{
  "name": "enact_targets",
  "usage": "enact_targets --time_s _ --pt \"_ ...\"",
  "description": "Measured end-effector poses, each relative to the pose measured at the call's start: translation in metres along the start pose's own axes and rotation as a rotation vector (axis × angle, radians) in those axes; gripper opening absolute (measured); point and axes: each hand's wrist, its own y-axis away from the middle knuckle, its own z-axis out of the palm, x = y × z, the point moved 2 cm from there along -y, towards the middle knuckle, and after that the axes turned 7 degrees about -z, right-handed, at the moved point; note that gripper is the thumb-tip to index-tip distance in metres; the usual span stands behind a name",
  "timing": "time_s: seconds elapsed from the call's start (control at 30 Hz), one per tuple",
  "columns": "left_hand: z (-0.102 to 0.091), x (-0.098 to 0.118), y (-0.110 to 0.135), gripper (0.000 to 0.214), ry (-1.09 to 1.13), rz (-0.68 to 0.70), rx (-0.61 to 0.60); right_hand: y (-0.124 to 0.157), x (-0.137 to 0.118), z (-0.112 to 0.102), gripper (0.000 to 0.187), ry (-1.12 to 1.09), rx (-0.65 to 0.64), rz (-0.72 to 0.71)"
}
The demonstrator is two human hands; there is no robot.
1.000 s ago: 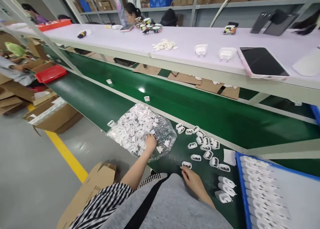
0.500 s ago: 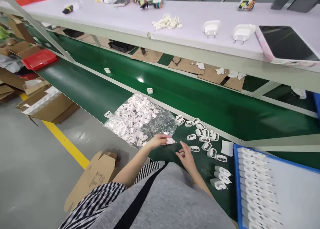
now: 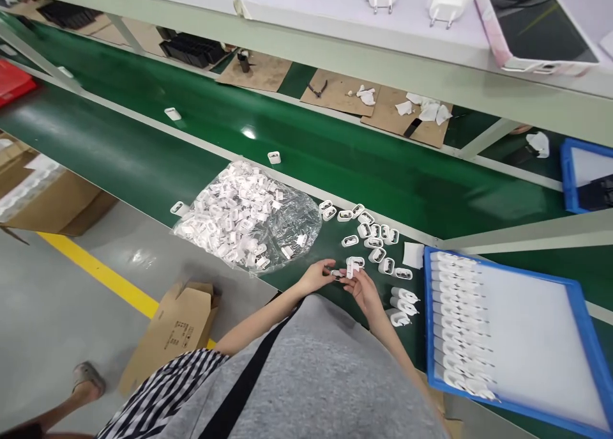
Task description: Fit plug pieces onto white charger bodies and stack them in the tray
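Observation:
My left hand pinches a small pale charger part, its details too small to make out. Close against it, my right hand grips a white charger piece between thumb and fingers. Both hands meet just above the green bench. To their left lies a clear plastic bag heaped with white plug parts, some showing metal pins. Several open white charger housings stand beyond my right hand, with dark parts visible inside. A few white chargers with pins lie beside my right forearm.
A blue-rimmed tray at the right holds rows of white chargers. A white paper square lies by it. The shelf overhead carries a phone and two plugs. Cardboard and another person's foot are at floor level.
My hands have come together, bringing the left hand's part up to the right hand, which now holds a white piece upright. The camera view has tilted down and shifted right.

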Motion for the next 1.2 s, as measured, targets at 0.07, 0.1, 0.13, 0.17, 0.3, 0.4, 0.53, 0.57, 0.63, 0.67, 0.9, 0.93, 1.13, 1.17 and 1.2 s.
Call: enact_targets --time_s 0.07,0.1,0.13,0.17,0.3,0.4,0.53,0.57,0.63,0.67,0.9,0.93,1.13,1.17,1.2 --pt "0.003 0.002 0.001 0.046 -0.136 0.023 0.045 0.001 -0.002 -0.003 0.021 -0.023 0.064 -0.077" --pt "0.004 0.003 0.001 0.047 -0.194 0.046 0.048 0.002 -0.002 -0.005 0.020 -0.021 0.088 -0.114" --pt "0.006 0.004 0.001 0.048 -0.239 0.074 0.043 0.003 -0.002 -0.007 0.020 -0.003 0.100 -0.144" --pt "0.007 0.004 0.002 0.049 -0.276 0.100 0.037 0.004 -0.003 -0.009 0.019 0.032 0.101 -0.169" --pt "0.009 0.000 0.001 0.047 -0.383 0.133 0.054 0.008 -0.003 -0.018 0.022 0.247 0.094 -0.250" --pt "0.013 -0.004 -0.003 0.048 -0.416 0.146 0.039 0.006 -0.001 -0.024 0.027 0.373 0.008 -0.235" --pt "0.019 -0.007 -0.009 0.042 -0.452 0.179 0.048 0.004 0.000 -0.025 0.026 0.809 -0.097 -0.261" --pt "0.021 -0.008 -0.009 0.040 -0.463 0.180 0.056 0.005 -0.001 -0.023 0.022 0.982 -0.082 -0.319" --pt "0.022 -0.009 -0.010 0.036 -0.476 0.178 0.066 0.007 -0.004 -0.016 0.016 1.312 -0.066 -0.445" --pt "0.023 -0.010 -0.011 0.035 -0.480 0.178 0.068 0.008 -0.005 -0.012 0.014 1.440 -0.080 -0.496" --pt "0.023 -0.016 -0.011 0.032 -0.532 0.200 0.075 -0.003 0.003 0.001 0.020 1.648 -0.294 -0.535" --pt "0.023 -0.016 -0.010 0.031 -0.546 0.212 0.073 -0.005 0.004 0.000 0.021 1.620 -0.305 -0.529" --pt "0.022 -0.006 -0.005 0.029 -0.736 0.210 0.074 -0.008 0.010 -0.005 0.028 1.589 -0.345 -0.535" --pt "0.022 -0.003 -0.004 0.028 -0.780 0.193 0.064 -0.008 0.010 -0.005 0.028 1.596 -0.358 -0.531" --pt "0.023 -0.001 -0.005 0.025 -0.821 0.178 0.050 -0.008 0.010 -0.005 0.027 1.601 -0.377 -0.528"
